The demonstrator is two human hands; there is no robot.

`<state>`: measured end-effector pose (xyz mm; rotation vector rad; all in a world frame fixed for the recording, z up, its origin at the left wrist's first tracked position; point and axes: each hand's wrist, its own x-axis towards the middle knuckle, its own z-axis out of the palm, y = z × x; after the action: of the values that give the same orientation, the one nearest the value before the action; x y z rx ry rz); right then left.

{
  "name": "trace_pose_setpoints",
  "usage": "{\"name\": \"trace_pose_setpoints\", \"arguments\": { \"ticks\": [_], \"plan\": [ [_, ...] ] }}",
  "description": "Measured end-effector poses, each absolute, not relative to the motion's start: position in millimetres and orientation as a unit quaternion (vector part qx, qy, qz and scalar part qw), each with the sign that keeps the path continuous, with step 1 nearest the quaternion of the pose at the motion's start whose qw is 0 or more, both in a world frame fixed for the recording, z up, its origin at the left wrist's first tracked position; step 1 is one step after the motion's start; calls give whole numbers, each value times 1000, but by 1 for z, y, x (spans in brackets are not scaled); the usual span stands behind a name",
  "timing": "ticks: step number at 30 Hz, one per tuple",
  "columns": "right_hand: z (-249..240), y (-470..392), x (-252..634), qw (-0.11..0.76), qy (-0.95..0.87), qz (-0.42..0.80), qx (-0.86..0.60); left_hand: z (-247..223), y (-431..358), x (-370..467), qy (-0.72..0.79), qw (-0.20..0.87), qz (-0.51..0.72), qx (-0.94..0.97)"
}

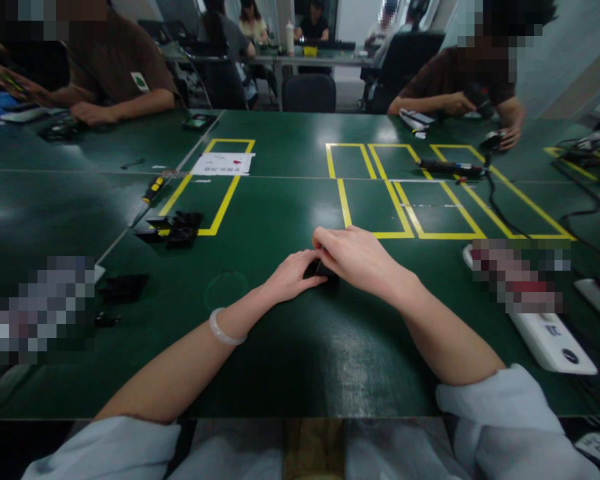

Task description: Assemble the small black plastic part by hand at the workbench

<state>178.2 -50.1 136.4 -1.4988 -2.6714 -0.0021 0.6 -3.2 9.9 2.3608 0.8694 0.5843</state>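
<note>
HEAD VIEW | green worktop (280, 360) with yellow tape outlines; people and chairs beyond | cluster of black parts (177, 229), yellow-black screwdriver (153, 190) and white sheet (223, 164) on left side; white device (555, 343) at right | small black piece (324, 269) at centre, fingers of left hand (293, 275) and right hand (363, 260) curled round it, partly hiding it
</note>
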Motion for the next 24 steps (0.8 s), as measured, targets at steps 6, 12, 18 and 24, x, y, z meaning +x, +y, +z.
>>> {"name": "trace_pose_setpoints", "arguments": {
  "ticks": [6, 12, 18, 24],
  "plan": [
    [136, -50, 181, 37, -877, -6, -479, 8, -3, 0, 323, 274, 219, 879],
    [133, -49, 179, 24, -871, -30, -489, 11, -4, 1, 327, 283, 211, 876],
    [135, -52, 177, 44, -879, -3, -475, 9, -3, 1, 324, 275, 224, 877],
    [131, -51, 177, 44, -880, -13, -472, 11, -5, 0, 325, 289, 215, 874]
  ]
}}
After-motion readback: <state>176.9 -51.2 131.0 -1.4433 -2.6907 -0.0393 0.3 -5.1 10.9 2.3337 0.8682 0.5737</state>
